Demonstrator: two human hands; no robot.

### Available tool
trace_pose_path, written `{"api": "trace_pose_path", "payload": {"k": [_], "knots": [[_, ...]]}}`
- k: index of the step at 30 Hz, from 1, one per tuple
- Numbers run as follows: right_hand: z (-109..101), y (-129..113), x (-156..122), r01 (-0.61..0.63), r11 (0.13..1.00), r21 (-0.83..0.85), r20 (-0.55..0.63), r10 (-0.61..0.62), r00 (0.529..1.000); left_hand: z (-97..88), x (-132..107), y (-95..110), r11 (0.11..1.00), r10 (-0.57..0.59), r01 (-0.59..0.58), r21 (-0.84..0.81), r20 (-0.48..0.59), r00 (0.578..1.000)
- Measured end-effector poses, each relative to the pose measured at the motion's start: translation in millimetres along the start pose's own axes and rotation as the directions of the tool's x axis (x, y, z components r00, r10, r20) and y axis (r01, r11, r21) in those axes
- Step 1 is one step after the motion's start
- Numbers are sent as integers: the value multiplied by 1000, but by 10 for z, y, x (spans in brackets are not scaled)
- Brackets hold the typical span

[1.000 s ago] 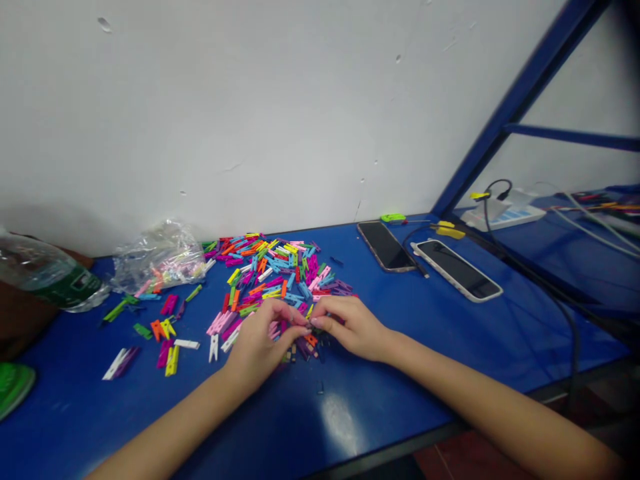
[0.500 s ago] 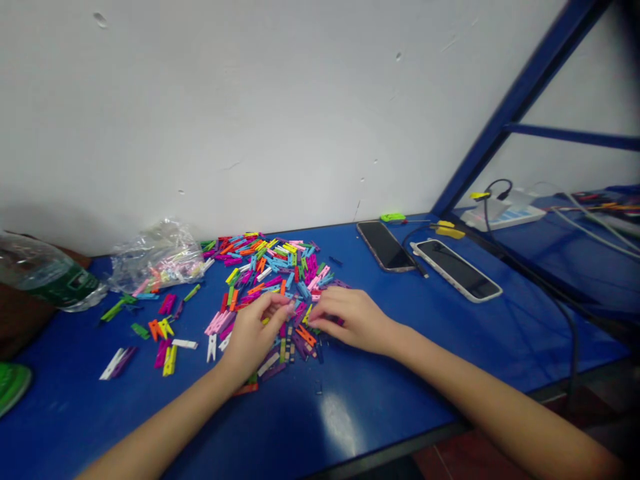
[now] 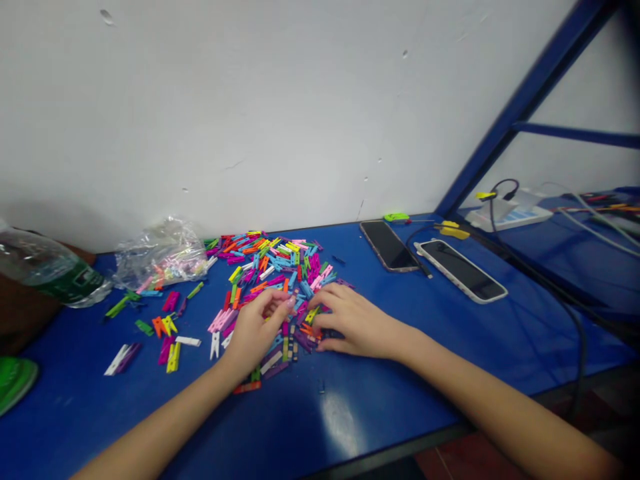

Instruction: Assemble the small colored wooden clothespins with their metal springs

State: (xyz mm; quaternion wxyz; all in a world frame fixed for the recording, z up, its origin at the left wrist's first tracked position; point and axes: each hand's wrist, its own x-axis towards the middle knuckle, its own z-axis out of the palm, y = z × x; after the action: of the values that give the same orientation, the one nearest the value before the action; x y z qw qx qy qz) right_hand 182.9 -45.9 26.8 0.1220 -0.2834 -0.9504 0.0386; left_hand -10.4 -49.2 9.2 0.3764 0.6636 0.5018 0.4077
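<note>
Big messy heap of mini wooden clothespins [image 3: 273, 287], painted pink, orange, yellow, blue, purple and green, right in the middle of the blue tabletop [image 3: 380, 407]. Both hands just apart over the near edge of the heap, not touching each other. Left hand [image 3: 257, 327] up on its side, fingertips pinched close together; can't tell if there's a pin in there. Right hand [image 3: 357, 327] low and curled, fingers [image 3: 325, 345] down on the pins, no way to tell if it's actually gripping one.

A few stray loose pins [image 3: 170, 340] just left of the heap, near a crumpled clear plastic bag [image 3: 160, 257] with more pins inside. Past that, a plastic water bottle [image 3: 50, 273] lying on its side at the tabletop's left end. Over on the right, well apart from the heap, two smartphones side by side, a dark one [image 3: 389, 246] and a white-edged one [image 3: 461, 271], both face up. Power strip [image 3: 510, 218] with a black cable [image 3: 500, 213] further back, by a blue metal frame [image 3: 530, 100].
</note>
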Motion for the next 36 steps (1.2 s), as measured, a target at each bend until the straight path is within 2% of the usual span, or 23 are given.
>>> {"api": "trace_pose_path", "payload": {"k": [3, 8, 15, 26, 32, 36], "knots": [[-7, 13, -1, -45, 998, -40, -13, 45, 999, 1, 4, 0, 1000, 1, -1, -7, -3, 1000], [18, -11, 10, -20, 999, -50, -16, 20, 1000, 2, 3, -1, 1000, -1, 1, -11, 2, 1000], [60, -2, 21, -82, 988, -130, -35, 78, 996, 7, -1, 7, 1000, 6, -5, -24, 17, 1000], [-17, 41, 3, -132, 979, -157, -31, 129, 991, 9, -3, 4, 1000, 8, -8, -18, 15, 1000], [-13, 61, -1, -98, 982, -162, -17, 96, 995, 3, -4, 11, 999, 32, -34, 42, 46, 998], [12, 95, -11, -72, 996, -51, -72, 69, 995, -9, -15, 42, 976, 104, -120, 182, 96, 990]]}}
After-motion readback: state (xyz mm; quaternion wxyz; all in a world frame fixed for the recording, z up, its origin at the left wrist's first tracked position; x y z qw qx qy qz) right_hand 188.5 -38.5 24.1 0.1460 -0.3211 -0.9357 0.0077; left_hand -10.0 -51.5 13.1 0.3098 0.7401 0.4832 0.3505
